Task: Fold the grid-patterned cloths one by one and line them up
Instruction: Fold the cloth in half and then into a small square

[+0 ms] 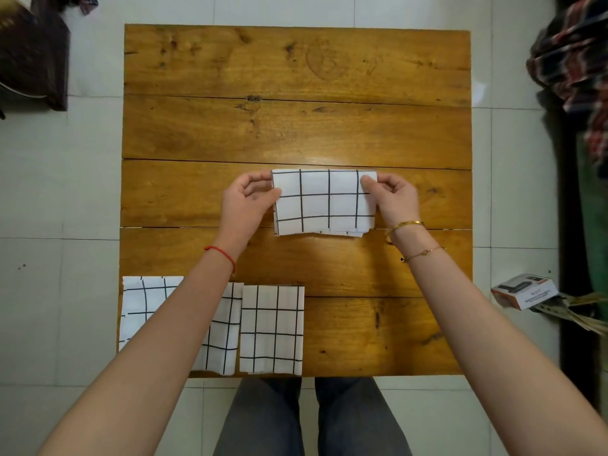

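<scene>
A white cloth with a black grid point(324, 204) lies folded into a rectangle at the middle of the wooden table point(296, 93). My left hand point(245, 200) pinches its upper left corner and my right hand point(393, 195) pinches its upper right corner. Three more folded grid cloths lie side by side along the near left edge: the left one point(144, 304) and the middle one point(223, 334) are partly hidden by my left forearm, and the right one point(272, 329) is in full view.
The table stands on a pale tiled floor. A dark bag point(33, 57) sits at the far left, patterned fabric point(572, 60) hangs at the right, and a small box point(523, 291) lies on the floor near the right edge. My legs show below the table.
</scene>
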